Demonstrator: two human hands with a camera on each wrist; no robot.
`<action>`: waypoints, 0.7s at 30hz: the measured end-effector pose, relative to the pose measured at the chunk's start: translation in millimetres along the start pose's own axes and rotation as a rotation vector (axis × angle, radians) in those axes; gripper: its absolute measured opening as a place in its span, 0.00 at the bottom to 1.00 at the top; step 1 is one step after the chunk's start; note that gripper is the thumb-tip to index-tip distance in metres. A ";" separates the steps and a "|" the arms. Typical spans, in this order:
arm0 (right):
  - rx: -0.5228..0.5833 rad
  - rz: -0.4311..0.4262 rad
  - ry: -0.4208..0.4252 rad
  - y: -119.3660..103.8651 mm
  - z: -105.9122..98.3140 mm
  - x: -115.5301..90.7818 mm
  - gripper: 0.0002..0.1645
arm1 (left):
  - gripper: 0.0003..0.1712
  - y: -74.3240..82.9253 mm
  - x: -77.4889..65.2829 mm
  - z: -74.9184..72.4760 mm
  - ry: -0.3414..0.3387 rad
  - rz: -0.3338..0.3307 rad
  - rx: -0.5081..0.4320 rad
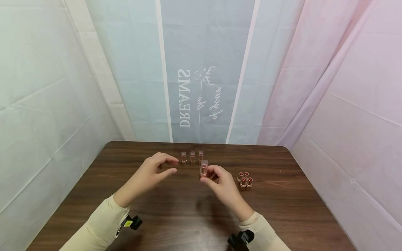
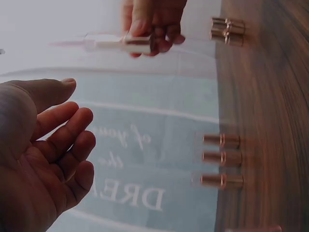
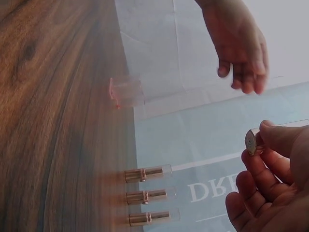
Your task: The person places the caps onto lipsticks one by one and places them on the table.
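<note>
My right hand (image 1: 223, 184) pinches a lipstick tube (image 1: 204, 169) upright between thumb and fingers above the table. The tube has a shiny rose-gold base and a clear cap over its upper part. My left hand (image 1: 157, 170) is apart from it on the left, with thumb and fingers spread and nothing between them; the left wrist view shows its bare palm and relaxed fingers. Just beyond the hands, three similar capped lipstick tubes (image 1: 192, 158) stand in a row. A cluster of several lipstick tubes (image 1: 245, 180) without clear caps, red at the top, stands beyond my right hand's outer side.
All of this is on a dark wood-grain table (image 1: 185, 216) with rounded far corners. A clear pinkish cap-like piece (image 3: 128, 93) rests on it at the left-hand side. Printed curtain cloth (image 1: 204, 42) hangs behind the far edge, with pale cloth at both sides.
</note>
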State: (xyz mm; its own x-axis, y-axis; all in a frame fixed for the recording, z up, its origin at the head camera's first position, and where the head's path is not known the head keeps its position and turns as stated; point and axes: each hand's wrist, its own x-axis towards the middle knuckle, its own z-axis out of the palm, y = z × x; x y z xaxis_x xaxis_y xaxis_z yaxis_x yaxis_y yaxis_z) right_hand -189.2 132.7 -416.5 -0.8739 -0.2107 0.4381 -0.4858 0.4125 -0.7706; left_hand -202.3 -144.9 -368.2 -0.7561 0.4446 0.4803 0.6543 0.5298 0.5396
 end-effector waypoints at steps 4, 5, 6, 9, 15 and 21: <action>-0.006 0.008 0.003 0.3 -3.2 1.1 0.12 | 0.13 -10.4 -11.6 -6.6 0.040 -0.100 -0.029; -0.008 0.014 0.004 0.4 -3.9 1.3 0.12 | 0.13 -12.9 -13.9 -7.6 0.049 -0.120 -0.035; -0.009 0.020 0.005 0.4 -4.6 1.4 0.11 | 0.13 -15.0 -15.7 -8.5 0.058 -0.139 -0.043; -0.013 0.044 0.007 0.5 -5.7 1.2 0.11 | 0.13 -21.1 -19.9 -9.8 0.083 -0.157 -0.056; -0.025 0.100 0.011 3.2 -7.7 -0.2 0.10 | 0.12 -26.9 -20.6 -9.4 0.085 -0.149 -0.080; -0.015 0.070 0.023 10.6 -1.4 5.9 0.10 | 0.11 -34.4 -23.3 -14.1 0.101 -0.165 -0.025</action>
State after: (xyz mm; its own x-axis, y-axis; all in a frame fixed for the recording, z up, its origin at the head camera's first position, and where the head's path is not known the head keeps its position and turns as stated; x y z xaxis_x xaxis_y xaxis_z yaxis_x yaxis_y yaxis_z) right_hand -199.5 137.0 -421.4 -0.9049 -0.1610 0.3941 -0.4233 0.4385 -0.7928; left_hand -207.0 -183.6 -388.2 -0.8487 0.2781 0.4499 0.5227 0.5708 0.6332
